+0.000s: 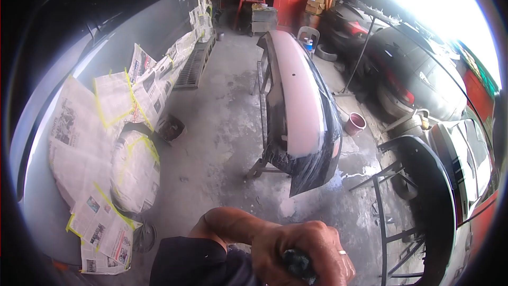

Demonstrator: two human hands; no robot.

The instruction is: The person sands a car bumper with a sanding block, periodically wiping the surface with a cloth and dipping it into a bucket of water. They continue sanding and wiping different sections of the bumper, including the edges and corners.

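My left hand (309,246) is raised close to the camera at the bottom, its arm bent across from a dark sleeve (193,262). Its fingers are curled round a small dark, rumpled thing (298,264) whose kind I cannot make out. A pale ring shows on one finger. My right hand does not show. Beyond the fist, apart from it, a car bumper (301,95) rests on a stand (263,111). Its upper face is pinkish white, and its near end is dark with whitish smears.
Taped newspaper (79,132) masks the car (100,37) at left, wheel included. A pink bucket (355,123) stands right of the bumper. Another dark bumper (431,180) sits on a metal frame (378,206) at lower right. Several parked cars (418,74) line the right side.
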